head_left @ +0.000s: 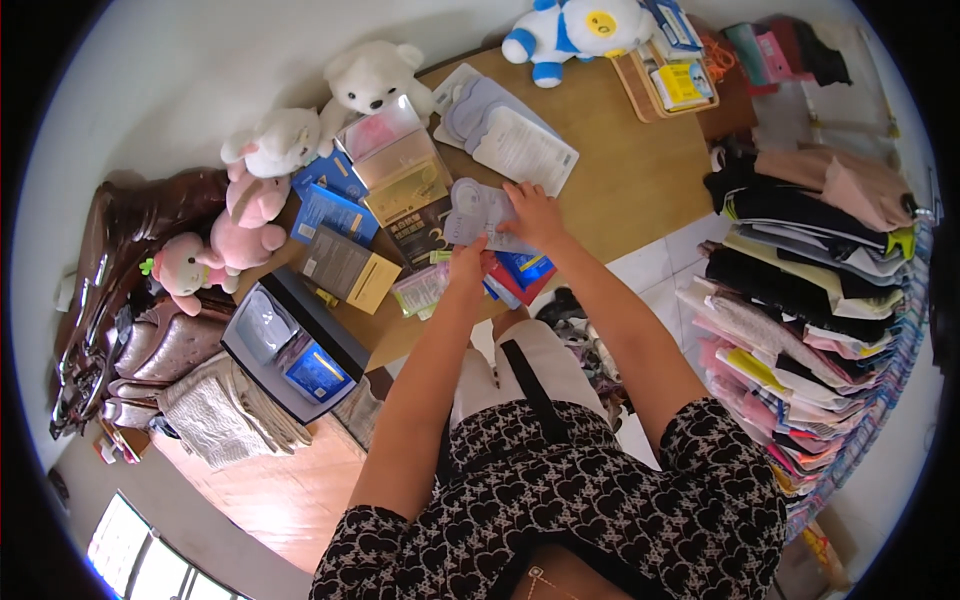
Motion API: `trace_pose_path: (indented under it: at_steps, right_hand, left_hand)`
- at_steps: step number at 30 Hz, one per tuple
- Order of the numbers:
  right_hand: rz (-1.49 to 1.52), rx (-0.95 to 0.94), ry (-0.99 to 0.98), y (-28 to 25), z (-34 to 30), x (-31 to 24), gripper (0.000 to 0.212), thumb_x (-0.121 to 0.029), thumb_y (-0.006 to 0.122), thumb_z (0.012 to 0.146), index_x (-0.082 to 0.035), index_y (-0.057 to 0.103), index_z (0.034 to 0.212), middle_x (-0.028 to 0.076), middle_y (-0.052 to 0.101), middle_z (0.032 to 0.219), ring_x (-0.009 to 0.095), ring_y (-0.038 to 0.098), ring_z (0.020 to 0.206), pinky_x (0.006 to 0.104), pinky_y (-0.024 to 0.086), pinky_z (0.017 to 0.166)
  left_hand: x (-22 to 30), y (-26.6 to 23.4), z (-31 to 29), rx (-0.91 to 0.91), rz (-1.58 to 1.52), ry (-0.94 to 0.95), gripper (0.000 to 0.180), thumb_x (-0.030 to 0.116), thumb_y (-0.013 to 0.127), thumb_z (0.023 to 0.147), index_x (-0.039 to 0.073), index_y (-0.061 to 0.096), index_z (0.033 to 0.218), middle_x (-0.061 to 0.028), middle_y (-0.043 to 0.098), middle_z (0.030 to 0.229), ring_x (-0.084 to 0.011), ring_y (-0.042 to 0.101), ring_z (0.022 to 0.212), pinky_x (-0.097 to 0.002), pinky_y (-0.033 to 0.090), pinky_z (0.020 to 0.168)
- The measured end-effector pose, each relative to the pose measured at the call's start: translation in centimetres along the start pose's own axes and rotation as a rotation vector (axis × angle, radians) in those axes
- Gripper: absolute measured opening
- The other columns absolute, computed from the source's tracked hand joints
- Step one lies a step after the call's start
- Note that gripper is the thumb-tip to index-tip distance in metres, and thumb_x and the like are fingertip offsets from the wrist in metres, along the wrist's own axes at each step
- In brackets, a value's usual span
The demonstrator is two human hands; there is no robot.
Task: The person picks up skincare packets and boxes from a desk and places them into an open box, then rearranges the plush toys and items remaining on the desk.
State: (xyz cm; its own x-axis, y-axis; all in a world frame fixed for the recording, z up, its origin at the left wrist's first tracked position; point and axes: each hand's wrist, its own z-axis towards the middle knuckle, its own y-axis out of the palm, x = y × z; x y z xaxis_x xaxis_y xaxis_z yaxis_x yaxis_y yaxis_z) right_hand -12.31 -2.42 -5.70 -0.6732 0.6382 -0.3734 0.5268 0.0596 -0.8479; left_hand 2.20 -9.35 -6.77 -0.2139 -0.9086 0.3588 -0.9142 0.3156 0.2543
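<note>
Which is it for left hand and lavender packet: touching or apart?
Touching: head view shows the left hand with its thumb over the lower edge of the lavender packet.

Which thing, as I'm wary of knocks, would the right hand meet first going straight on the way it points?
The right hand would probably meet the white packet just past the lavender packet it touches; depth is unclear.

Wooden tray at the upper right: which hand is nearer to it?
Right. The right hand, at the pale lavender packet's right edge, is below and left of the wooden tray; the left hand, at the packet's lower edge, is farther down and left.
</note>
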Motion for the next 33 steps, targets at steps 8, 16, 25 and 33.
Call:
trace_pose_path:
  at_steps: [8, 16, 25, 33]
  right_hand:
    - [0.002, 0.495, -0.018, -3.2, 6.8, 3.9, 0.071, -0.023, 0.079, 0.058, -0.009, 0.046, 0.12, 0.01, 0.046, 0.116, 0.031, 0.045, 0.107, 0.0427, 0.042, 0.085]
    - [-0.076, 0.23, 0.216, -4.2, 8.8, 3.5, 0.074, -0.028, 0.082, 0.052, -0.012, 0.05, 0.116, 0.008, 0.05, 0.111, 0.028, 0.044, 0.109, 0.0499, 0.034, 0.088]
    - [0.278, 0.545, 0.126, -4.2, 5.7, 4.8, 0.036, -0.028, 0.07, 0.071, -0.003, 0.055, 0.092, 0.019, 0.059, 0.092, 0.038, 0.055, 0.084, 0.0393, 0.045, 0.071]
    - [1.239, -0.144, 0.174, -8.8, 0.0, -5.3, 0.028, -0.015, 0.066, 0.078, -0.002, 0.057, 0.101, 0.004, 0.062, 0.088, 0.011, 0.057, 0.078, 0.0276, 0.046, 0.069]
  left_hand:
    - [0.8, 2.9, 0.0, 0.167, 0.009, 0.171, 0.033, 0.021, 0.06, 0.086, 0.007, 0.048, 0.113, -0.0064, 0.058, 0.103, -0.0199, 0.059, 0.086, -0.0321, 0.052, 0.069]
    - [1.3, 0.5, -1.2, 0.148, -0.167, 0.276, 0.035, 0.026, 0.057, 0.088, 0.005, 0.048, 0.115, -0.0062, 0.059, 0.107, -0.0199, 0.06, 0.093, -0.0323, 0.051, 0.074]
    - [2.3, -1.6, -3.2, 0.124, -0.362, 0.318, 0.033, 0.026, 0.056, 0.09, 0.005, 0.048, 0.115, -0.0059, 0.06, 0.106, -0.0185, 0.059, 0.094, -0.0326, 0.05, 0.078]
    - [4.7, -6.6, -6.0, 0.092, -0.408, 0.339, 0.026, 0.027, 0.051, 0.092, 0.01, 0.05, 0.111, -0.0031, 0.06, 0.104, -0.0172, 0.059, 0.093, -0.0336, 0.05, 0.08]
